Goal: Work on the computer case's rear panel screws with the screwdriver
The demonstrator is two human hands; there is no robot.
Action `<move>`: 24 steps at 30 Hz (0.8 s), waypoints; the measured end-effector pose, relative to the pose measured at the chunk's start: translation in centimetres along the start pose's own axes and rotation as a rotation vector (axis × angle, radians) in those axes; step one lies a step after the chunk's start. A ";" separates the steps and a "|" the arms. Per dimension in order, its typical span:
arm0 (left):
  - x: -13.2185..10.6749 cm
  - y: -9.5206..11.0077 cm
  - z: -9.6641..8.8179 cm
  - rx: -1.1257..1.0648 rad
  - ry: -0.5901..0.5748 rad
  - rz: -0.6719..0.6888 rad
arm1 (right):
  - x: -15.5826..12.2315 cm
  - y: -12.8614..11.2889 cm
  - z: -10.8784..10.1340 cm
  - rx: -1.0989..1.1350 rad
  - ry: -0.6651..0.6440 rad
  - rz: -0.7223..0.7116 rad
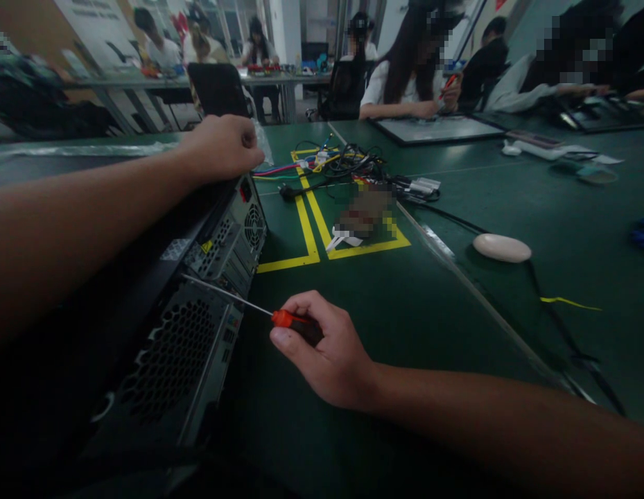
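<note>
A black desktop computer case lies at the left, its rear panel with honeycomb vents and ports facing right. My right hand is wrapped round the red and black handle of a screwdriver. The thin shaft points left, and its tip meets the rear panel near the upper edge, below a yellow warning sticker. My left forearm reaches across the case. At its far rear corner my left hand rests with curled fingers; whatever they hold, if anything, is hidden.
Tangled cables with a black plug lie beyond the yellow tape on the green table. A pale oval object sits on a black cable at right. Across the table, people work at a flat panel; others sit farther back.
</note>
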State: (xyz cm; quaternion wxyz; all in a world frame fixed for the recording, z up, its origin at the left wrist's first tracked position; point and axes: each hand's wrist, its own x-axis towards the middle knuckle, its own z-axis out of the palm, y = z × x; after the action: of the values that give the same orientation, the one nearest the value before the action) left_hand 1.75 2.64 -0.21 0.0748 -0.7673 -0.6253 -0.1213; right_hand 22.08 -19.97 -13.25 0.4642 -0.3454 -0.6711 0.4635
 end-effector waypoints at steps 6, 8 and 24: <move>-0.2 0.4 -0.4 0.013 -0.015 -0.010 | 0.2 0.0 -0.1 -0.053 0.003 -0.063; -0.2 0.5 -0.5 0.012 -0.028 -0.020 | 0.1 0.1 -0.1 -0.043 -0.001 -0.073; -0.4 0.4 -0.4 0.014 -0.026 -0.015 | 0.0 0.4 0.1 -0.009 0.009 -0.027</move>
State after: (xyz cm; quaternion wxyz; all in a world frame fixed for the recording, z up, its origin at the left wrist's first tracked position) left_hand 2.07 2.05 0.10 0.0712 -0.7635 -0.6328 -0.1075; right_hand 21.97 -19.87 -13.61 0.4717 -0.3406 -0.6757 0.4527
